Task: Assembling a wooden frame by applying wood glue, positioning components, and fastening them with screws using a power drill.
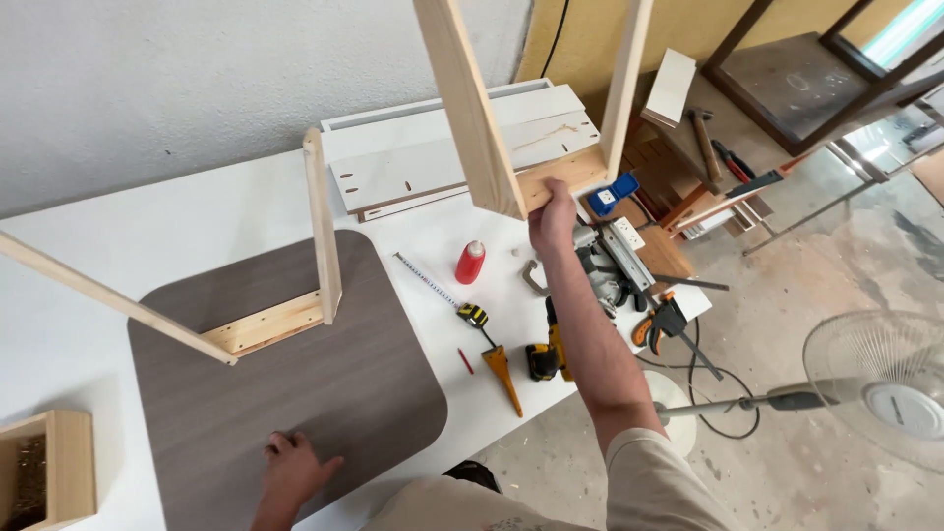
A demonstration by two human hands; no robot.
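My right hand (553, 218) grips the crossbar of a pale wooden leg frame (470, 108), held up off the white worktable with its two legs rising out of the top of the view. My left hand (292, 465) lies flat, fingers spread, on the near edge of a dark grey-brown tabletop panel (324, 393) with rounded corners. A second wooden leg frame (285, 320) stands on that panel, its legs slanting up and to the left.
On the white worktable (147, 236) lie a red bottle (470, 262), a tape measure (474, 315), a yellow cordless drill (547, 356), clamps and white boards (452, 147). A wooden box (59, 462) sits at the left edge. A fan (885, 383) stands on the floor to the right.
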